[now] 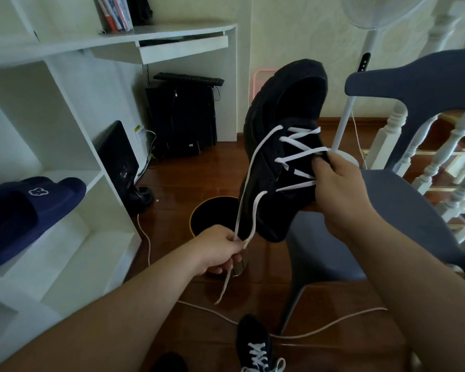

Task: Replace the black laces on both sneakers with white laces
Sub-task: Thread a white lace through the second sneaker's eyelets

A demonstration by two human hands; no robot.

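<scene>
Over on the left, a navy slipper (30,210) lay on a white shelf (73,175), and further along a dark monitor (117,159) leaned against the shelving with a black computer tower (181,116) under the white tabletop (145,33). Then the left hand (220,249) — fingers curled in tight, pinching both loose ends of the white lace (255,157), one end trailing down past the knuckles toward the floor. Behind it sat a round black bin (210,214) on the wooden floor (199,173). Up in the air, the black sneaker (277,135) was held high, tilted with its toe pointing up and away, white lace crisscrossed through the eyelets. The right hand (341,189) gripped that shoe along its right side, thumb hooked over the edge by the lacing. Down at the bottom, the second sneaker (254,342) was on the floor, white laces already through it. To the right stood a blue-grey chair (414,200), with a white fan stand (344,122) and white balusters (440,157) behind it.
</scene>
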